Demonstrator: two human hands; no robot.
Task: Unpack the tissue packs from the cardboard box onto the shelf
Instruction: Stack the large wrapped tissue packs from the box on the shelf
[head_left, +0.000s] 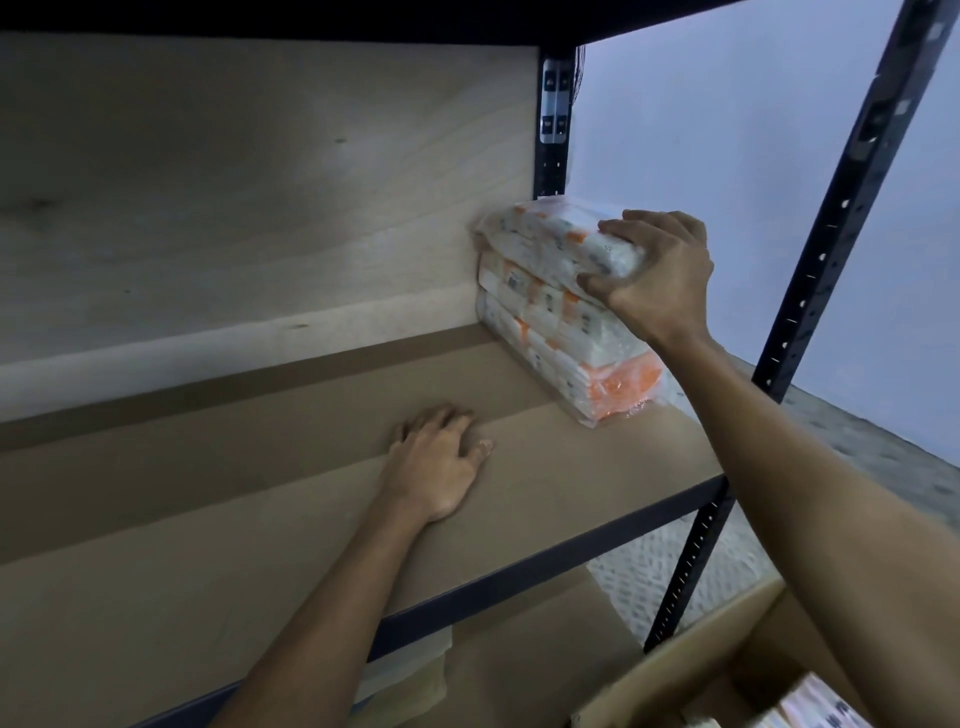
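A stack of three white-and-orange tissue packs stands in the far right corner of the shelf (597, 483), against the wooden back panel. My right hand (657, 275) grips the near end of the top tissue pack (550, 236), which lies tilted on the two lower packs (566, 343). My left hand (439, 462) rests flat on the brown shelf board, fingers spread, holding nothing. The cardboard box (701, 665) stands open at the bottom right, with more tissue packs (815, 706) showing inside it.
Black metal uprights (841, 218) frame the shelf's right side, and a black beam runs along its front edge. A wooden panel (234, 182) backs the shelf. A lower shelf board and a patterned floor show below. A pale wall is at the right.
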